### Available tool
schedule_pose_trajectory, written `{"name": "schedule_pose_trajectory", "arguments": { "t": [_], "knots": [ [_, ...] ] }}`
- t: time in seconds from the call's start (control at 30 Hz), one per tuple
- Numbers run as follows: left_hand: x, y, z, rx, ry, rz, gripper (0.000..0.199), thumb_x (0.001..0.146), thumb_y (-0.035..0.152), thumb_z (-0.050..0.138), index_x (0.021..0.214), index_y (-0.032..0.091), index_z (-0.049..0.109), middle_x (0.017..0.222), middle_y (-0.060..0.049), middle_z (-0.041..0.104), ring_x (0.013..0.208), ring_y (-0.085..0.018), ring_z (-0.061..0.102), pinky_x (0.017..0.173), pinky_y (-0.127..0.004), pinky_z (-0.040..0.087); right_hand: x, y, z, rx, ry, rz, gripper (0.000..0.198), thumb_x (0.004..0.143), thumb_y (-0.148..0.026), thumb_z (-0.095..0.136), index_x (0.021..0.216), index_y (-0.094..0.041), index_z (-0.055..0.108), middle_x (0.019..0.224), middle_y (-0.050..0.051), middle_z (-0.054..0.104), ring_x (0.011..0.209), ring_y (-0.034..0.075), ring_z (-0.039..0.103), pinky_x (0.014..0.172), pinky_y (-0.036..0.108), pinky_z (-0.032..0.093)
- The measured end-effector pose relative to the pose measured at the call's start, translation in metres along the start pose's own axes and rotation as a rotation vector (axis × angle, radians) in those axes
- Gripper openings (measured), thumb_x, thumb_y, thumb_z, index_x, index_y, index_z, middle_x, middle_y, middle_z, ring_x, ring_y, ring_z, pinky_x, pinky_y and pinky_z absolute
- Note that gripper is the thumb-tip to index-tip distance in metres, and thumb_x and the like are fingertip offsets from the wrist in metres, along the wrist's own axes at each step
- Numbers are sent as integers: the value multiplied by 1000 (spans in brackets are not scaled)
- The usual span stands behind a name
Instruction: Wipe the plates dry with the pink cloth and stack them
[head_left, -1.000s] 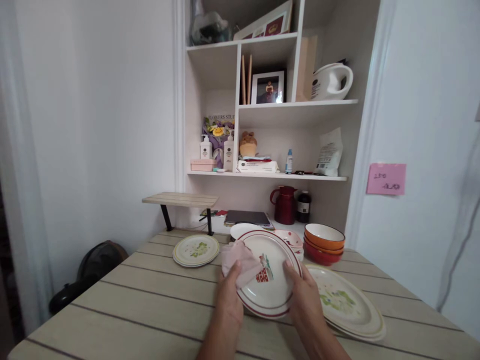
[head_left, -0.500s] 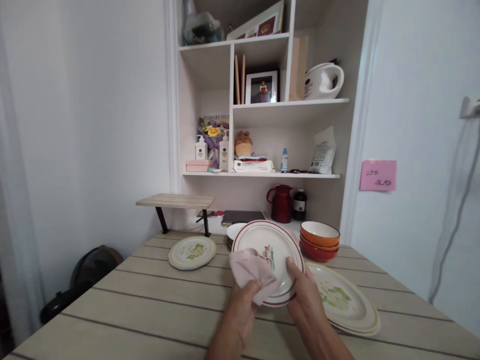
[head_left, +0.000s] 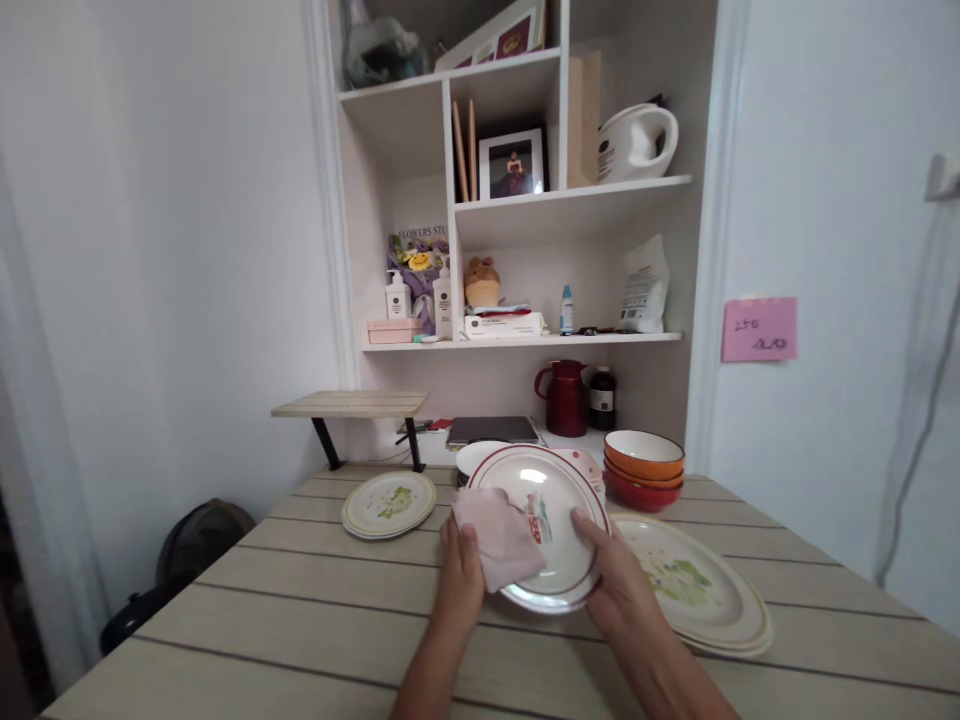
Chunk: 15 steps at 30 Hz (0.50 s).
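A round white plate with dark red rim lines and a small printed picture is held tilted above the table. My right hand grips its right edge, thumb on the upper face and fingers underneath. At the plate's left edge, my left hand is closed on a pale pink cloth. The cloth lies over the left part of the plate; some of the left fingers are hidden. Large oval plates with a green floral print lie stacked beside my right forearm.
Smaller floral plates lie on the table's left side. Orange and red bowls stand stacked at the back right, with white bowls and pink spotted dishes behind the held plate. A small raised shelf and a red jug are further back.
My left hand has shifted left and up to the plate's left edge with the cloth, uncovering more of the printed picture. The right hand keeps its hold. The camera view has shifted slightly.
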<state>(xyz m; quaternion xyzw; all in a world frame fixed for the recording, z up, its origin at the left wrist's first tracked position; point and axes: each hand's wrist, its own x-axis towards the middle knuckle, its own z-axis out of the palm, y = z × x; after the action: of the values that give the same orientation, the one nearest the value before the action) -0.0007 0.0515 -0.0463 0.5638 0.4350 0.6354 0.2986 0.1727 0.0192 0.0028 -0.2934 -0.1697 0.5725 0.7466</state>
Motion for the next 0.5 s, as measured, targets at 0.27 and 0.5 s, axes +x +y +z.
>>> {"name": "schedule_pose_trajectory", "arguments": {
  "t": [0.27,0.5],
  "knots": [
    [-3,9,-4,353,242,83,62,89,55,34,131,12,51,125,-22,50,120,-33,50,104,-51,37,-1,1,1,-18,-35,-71,72,62,-18,80,130,-21,56,88,7,79,75,26,74,72,40,62],
    [-4,8,-5,407,297,38,63,90,51,39,142,16,42,130,-22,46,121,-34,48,103,-50,36,-2,5,0,-32,-29,-71,75,60,-19,82,130,-20,56,84,6,79,71,25,74,68,39,62]
  ]
}}
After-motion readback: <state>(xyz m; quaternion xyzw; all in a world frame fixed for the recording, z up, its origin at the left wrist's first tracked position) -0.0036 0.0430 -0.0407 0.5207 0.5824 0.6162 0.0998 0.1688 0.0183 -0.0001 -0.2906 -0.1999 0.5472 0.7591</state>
